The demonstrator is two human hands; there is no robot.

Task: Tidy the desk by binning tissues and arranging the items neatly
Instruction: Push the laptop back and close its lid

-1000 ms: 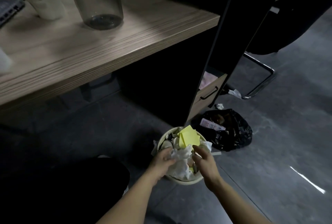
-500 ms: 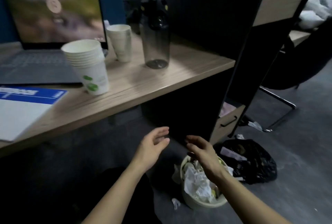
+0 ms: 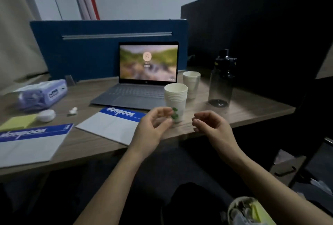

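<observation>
Paper cups (image 3: 175, 98), stacked near the desk's (image 3: 252, 111) front edge, look light and crushable; grip the sides gently. Left hand (image 3: 153, 129) and right hand (image 3: 210, 125) hover loosely curled, empty.

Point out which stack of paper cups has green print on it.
The nearer stack of paper cups, by the left hand; the farther stack beside the laptop looks plain.

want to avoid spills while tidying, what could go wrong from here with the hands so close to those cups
The left hand hovers right in front of the near paper cup stack; a careless reach could tip it toward the laptop. The right hand could likely knock the tall water bottle over if it sweeps back. The small earbud lies loose and might get brushed off the desk.
</observation>
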